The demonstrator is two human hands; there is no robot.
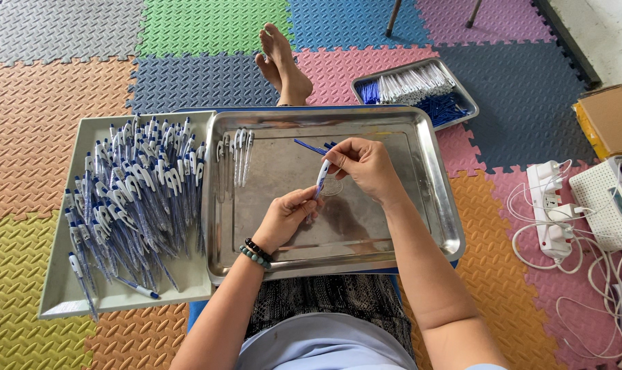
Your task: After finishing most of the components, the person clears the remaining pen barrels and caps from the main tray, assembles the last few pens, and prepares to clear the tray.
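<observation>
Both my hands hold one white and blue pen (pixel 322 176) above the steel tray (pixel 434 199) on my lap. My left hand (pixel 285 218), with bead bracelets on the wrist, grips the pen's lower end. My right hand (pixel 363 166) pinches its upper end and also holds a thin blue refill (pixel 309 146) that sticks out to the left. A few finished pens (pixel 237 156) lie in a row at the steel tray's far left corner.
A pale tray (pixel 61 294) at my left holds a large heap of pens (pixel 133 195). A smaller steel tray of white and blue pen parts (pixel 415 92) sits beyond on the foam mat. A power strip with cables (pixel 554 212), a white box and a cardboard box (pixel 609 120) lie at right. My bare feet (pixel 282 62) stretch ahead.
</observation>
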